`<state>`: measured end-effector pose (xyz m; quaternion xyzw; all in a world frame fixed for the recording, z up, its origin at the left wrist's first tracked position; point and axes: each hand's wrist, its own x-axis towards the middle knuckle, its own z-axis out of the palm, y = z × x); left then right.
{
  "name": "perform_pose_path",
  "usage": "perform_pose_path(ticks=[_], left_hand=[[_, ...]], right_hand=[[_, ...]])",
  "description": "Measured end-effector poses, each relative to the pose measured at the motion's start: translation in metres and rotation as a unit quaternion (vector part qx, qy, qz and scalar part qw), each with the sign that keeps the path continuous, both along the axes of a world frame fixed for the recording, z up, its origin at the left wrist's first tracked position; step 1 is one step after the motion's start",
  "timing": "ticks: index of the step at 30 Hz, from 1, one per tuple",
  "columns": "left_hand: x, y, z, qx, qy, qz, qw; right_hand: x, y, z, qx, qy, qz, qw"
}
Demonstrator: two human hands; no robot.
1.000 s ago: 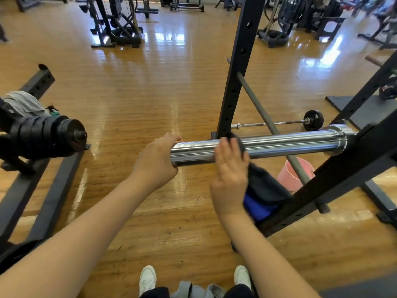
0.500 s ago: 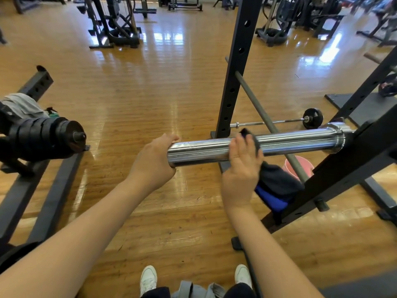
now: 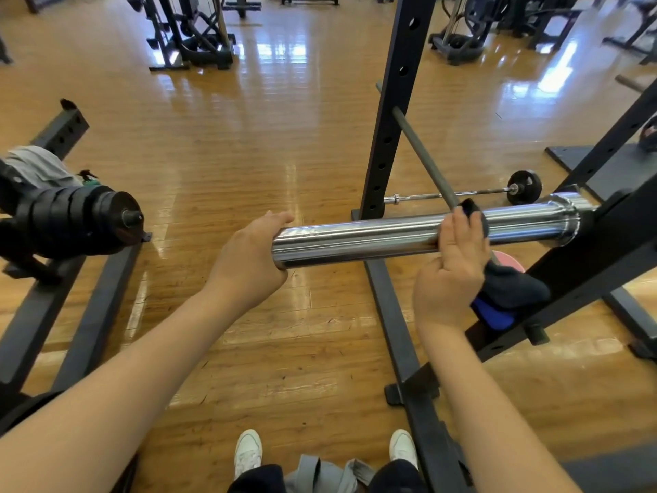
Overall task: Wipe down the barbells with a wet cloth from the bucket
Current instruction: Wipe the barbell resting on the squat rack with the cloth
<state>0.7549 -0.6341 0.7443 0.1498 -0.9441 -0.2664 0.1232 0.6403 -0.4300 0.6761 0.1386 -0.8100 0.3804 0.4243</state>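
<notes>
Head view: barbell sleeve (image 3: pixel 391 236) at 3 o'clock, racked.
Left hand (image 3: pixel 249 261): cups sleeve end.
Right hand (image 3: pixel 451 275): presses cloth (image 3: pixel 508 293) around sleeve.
Advice: overlap strokes, rotate sleeve, reach collar.

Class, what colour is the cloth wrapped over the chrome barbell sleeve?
Dark navy with a bright blue patch; the cloth shows best in the head view.

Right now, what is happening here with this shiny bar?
A person is wiping the chrome barbell sleeve, which rests on a black rack. The left hand cups the free end, steadying it. The right hand presses a dark cloth around the sleeve. A pink bucket sits on the floor behind.
</notes>
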Motion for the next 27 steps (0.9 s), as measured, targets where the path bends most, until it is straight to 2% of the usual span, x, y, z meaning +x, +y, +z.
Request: perform_pose_path(ticks=[5,9,11,14,18,23,27], left_hand=[[-0.001,-0.001,-0.001,-0.003,-0.006,0.0,1.0],[-0.001,-0.002,-0.001,-0.008,-0.009,-0.003,1.0],[-0.001,-0.003,-0.001,-0.014,-0.008,-0.005,1.0],[-0.001,-0.003,-0.003,-0.019,-0.007,0.0,1.0],[-0.002,-0.002,-0.003,-0.017,-0.006,-0.001,1.0],[-0.002,-0.001,-0.002,-0.017,-0.006,0.004,1.0],[-0.001,-0.001,-0.002,-0.02,-0.009,0.003,1.0]], right_hand=[[0.046,-0.058,0.002,0.057,0.034,0.117,0.991],[0.032,-0.028,0.002,0.155,0.074,0.19,0.967],[0.014,0.004,0.0,0.149,0.068,0.161,0.973],[-0.007,0.041,0.0,0.083,0.002,0.077,0.994],[-0.001,0.024,0.009,0.021,-0.065,0.002,0.998],[0.055,-0.062,0.014,0.087,-0.012,0.118,0.989],[0.056,-0.063,0.013,0.149,0.035,0.185,0.971]])
